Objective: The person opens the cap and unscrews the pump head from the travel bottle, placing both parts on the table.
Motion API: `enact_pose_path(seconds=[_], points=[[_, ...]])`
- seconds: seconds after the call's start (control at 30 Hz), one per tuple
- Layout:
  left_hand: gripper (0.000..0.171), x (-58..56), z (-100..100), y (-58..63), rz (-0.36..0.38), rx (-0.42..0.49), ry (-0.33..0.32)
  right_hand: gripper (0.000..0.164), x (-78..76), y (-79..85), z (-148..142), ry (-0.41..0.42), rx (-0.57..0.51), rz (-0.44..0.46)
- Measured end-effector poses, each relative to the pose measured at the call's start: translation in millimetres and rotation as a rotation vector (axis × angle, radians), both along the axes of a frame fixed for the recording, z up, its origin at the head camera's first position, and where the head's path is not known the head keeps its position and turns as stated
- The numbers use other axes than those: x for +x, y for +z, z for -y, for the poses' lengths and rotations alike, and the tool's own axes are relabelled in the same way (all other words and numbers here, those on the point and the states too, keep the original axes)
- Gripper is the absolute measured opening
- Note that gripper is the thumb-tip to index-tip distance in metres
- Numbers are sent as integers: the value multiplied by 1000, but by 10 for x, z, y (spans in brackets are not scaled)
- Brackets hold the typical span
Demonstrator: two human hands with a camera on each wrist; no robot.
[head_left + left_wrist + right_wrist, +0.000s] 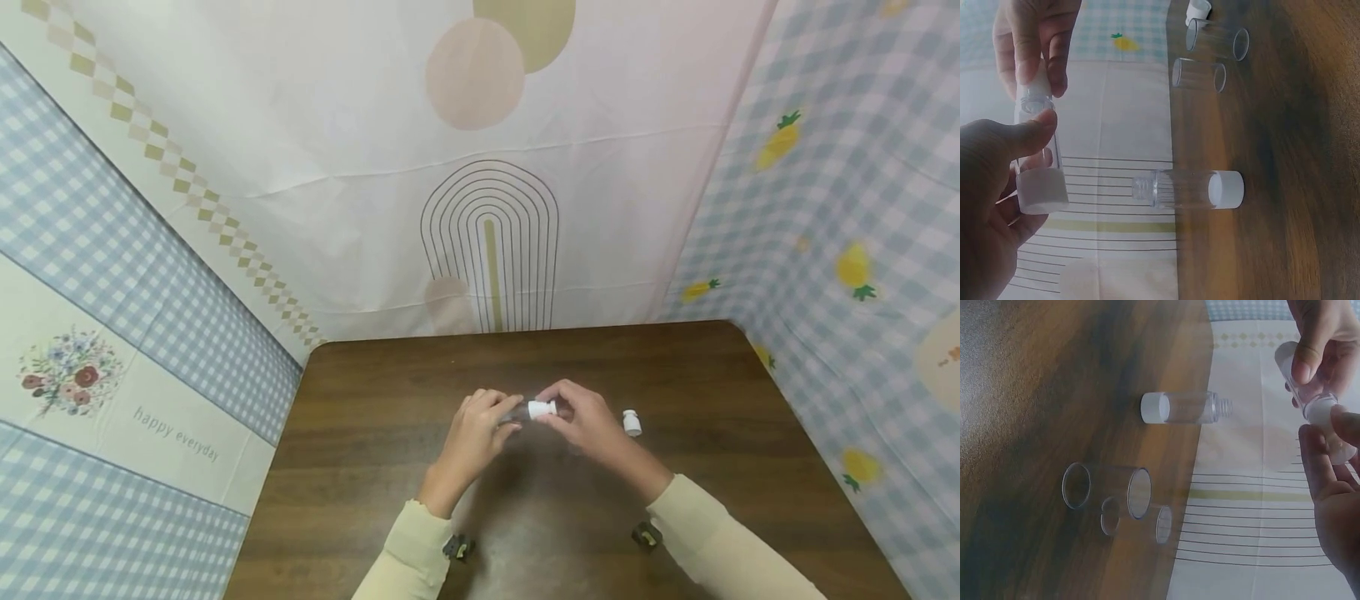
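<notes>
My left hand (474, 429) grips a clear bottle (1042, 190) with a white base, thumb on one side and fingers on the other. On its neck end sits a white cap (542, 408), pinched between the thumb and fingers of my right hand (588, 423). Both hands are raised over the table, and the bottle lies roughly sideways in the head view. A second clear bottle (1188, 189), also with a white base, stands on the table, its threaded neck bare. A second white cap (632, 423) stands on the table by my right wrist.
Two clear, open-ended cylinders, a wider one (1140, 494) and a narrower one (1164, 525), stand on the brown wooden table (360, 483). Patterned cloths (360, 242) hang behind the table and along both sides. Small dark devices (458, 547) show at both wrists.
</notes>
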State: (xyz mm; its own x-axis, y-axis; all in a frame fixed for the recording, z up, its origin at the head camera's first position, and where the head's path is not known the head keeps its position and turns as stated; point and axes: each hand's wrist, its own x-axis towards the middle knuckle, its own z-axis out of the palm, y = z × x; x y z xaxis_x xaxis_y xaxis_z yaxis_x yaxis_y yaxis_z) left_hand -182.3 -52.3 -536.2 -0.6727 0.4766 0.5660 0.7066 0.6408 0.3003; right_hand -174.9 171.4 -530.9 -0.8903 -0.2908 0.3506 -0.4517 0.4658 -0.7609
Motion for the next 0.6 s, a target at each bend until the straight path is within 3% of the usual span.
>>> enact_pose_path(seconds=[0.27, 0.4, 0.5, 0.6], points=[[44, 9, -14, -7, -37, 22, 18, 33, -10, -28, -14, 61, -91, 57], [45, 12, -18, -8, -50, 24, 28, 31, -21, -17, -52, 82, -197, 127], [45, 13, -16, -9, -60, 25, 35, 27, -32, 0, -79, 28, -233, 192], [44, 18, -17, 3, -67, 18, 40, 27, -43, 17, -87, -53, -176, 252]])
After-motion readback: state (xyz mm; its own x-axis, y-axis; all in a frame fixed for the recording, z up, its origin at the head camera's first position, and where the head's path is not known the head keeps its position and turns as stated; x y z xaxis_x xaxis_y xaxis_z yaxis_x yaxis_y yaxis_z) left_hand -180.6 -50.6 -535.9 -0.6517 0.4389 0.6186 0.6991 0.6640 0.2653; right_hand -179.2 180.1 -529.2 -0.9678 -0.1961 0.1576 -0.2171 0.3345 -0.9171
